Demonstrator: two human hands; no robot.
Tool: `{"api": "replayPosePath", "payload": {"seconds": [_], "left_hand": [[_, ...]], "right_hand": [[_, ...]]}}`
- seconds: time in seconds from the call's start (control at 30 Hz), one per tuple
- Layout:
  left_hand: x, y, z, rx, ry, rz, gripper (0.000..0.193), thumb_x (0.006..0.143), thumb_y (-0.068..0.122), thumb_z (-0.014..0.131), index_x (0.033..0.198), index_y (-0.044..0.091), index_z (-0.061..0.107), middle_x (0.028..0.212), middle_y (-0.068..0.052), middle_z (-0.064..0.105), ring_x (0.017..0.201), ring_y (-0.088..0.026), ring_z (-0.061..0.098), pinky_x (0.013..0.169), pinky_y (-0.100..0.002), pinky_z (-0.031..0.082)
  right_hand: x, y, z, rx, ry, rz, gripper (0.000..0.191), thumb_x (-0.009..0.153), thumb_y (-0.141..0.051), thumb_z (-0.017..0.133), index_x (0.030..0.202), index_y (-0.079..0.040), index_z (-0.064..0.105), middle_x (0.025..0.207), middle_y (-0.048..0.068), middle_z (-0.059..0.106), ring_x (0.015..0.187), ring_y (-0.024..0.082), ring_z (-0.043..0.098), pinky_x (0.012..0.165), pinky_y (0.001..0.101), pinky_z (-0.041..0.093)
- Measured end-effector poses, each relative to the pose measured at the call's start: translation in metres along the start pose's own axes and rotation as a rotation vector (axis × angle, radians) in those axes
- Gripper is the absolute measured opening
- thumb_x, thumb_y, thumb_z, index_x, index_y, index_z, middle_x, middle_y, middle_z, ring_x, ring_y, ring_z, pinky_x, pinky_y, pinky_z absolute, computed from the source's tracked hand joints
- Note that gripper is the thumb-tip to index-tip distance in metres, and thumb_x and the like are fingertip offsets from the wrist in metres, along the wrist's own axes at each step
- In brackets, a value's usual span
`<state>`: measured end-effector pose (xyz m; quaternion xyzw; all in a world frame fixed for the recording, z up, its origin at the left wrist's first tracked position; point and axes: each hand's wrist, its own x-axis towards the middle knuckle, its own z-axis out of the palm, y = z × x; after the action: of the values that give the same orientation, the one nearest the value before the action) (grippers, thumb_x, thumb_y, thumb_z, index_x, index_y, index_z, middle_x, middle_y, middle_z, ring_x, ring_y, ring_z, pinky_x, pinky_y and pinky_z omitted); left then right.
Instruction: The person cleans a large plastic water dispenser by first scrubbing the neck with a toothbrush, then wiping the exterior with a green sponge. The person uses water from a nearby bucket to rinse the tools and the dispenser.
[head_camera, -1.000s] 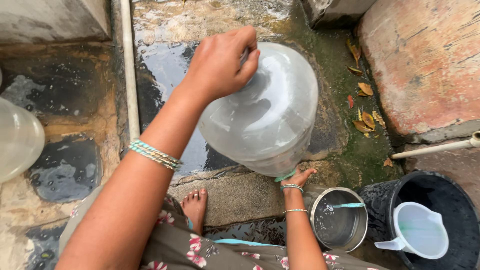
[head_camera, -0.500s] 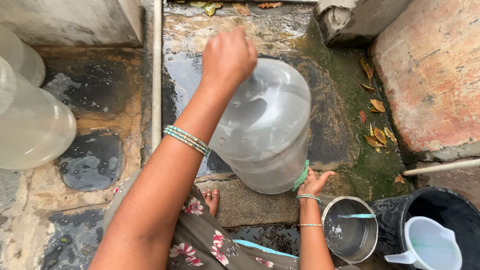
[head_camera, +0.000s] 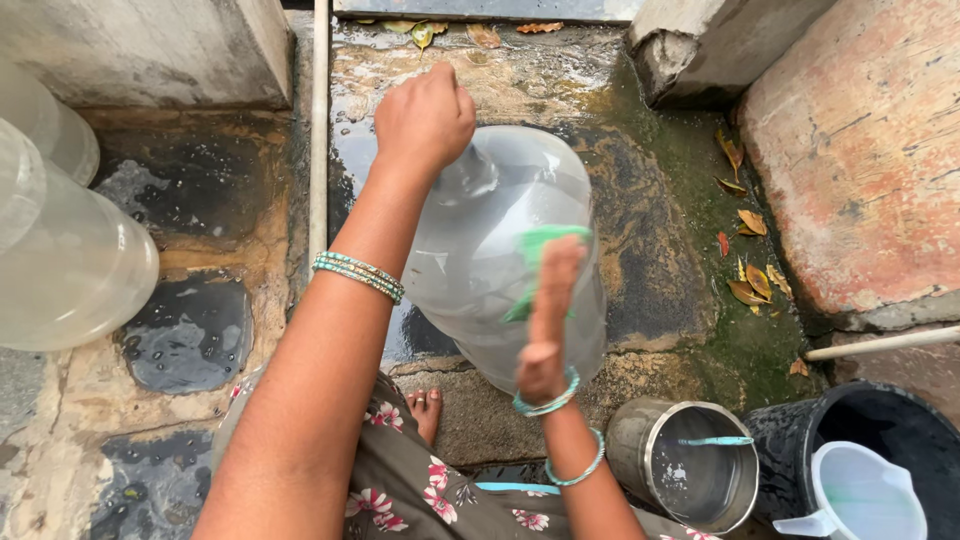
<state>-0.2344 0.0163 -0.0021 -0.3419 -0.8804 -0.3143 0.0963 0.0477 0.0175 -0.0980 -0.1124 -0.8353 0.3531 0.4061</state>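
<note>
Since a moment ago the right hand (head_camera: 548, 318) has risen from under the large clear water jug (head_camera: 510, 255) onto its side, fingers flat, pressing a green scrub pad (head_camera: 540, 262) against it. The left hand (head_camera: 424, 120) is closed around the neck at centre frame (jug tilted over wet stone). A steel pot (head_camera: 688, 478) and black bucket (head_camera: 880, 440) sit at lower right.
</note>
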Motion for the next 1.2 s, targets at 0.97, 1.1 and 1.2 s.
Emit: {"api": "replayPosePath", "payload": {"seconds": [0.97,1.1,1.2], "left_hand": [[-0.001,0.019,0.015,0.109,0.218,0.083,0.022,0.092,0.024,0.064,0.093,0.003,0.071,0.078,-0.023,0.071,0.073,-0.043,0.071,0.065,-0.053,0.057],[0.001,0.011,0.013,0.117,0.256,0.116,0.023,0.091,0.025,0.064,0.088,0.003,0.07,0.08,-0.022,0.071,0.072,-0.043,0.071,0.065,-0.053,0.057],[0.004,0.014,0.013,0.129,0.194,0.071,0.023,0.091,0.025,0.064,0.091,0.002,0.069,0.081,-0.023,0.071,0.073,-0.043,0.07,0.065,-0.053,0.057]], "right_hand": [[-0.005,-0.023,0.033,-0.195,0.203,0.139,0.105,0.096,-0.085,0.004,0.168,-0.01,0.019,0.178,0.014,0.008,0.168,0.035,-0.001,0.137,0.055,-0.004],[-0.045,0.014,0.054,-0.54,0.018,-0.116,0.105,0.099,-0.086,0.019,0.168,-0.007,0.014,0.177,0.016,-0.001,0.164,0.037,-0.01,0.134,0.0561,-0.008],[-0.093,0.054,0.064,-0.854,-0.183,-0.397,0.104,0.095,-0.085,0.029,0.166,-0.011,0.014,0.174,0.011,-0.003,0.162,0.028,-0.009,0.13,0.0521,-0.008]]}}
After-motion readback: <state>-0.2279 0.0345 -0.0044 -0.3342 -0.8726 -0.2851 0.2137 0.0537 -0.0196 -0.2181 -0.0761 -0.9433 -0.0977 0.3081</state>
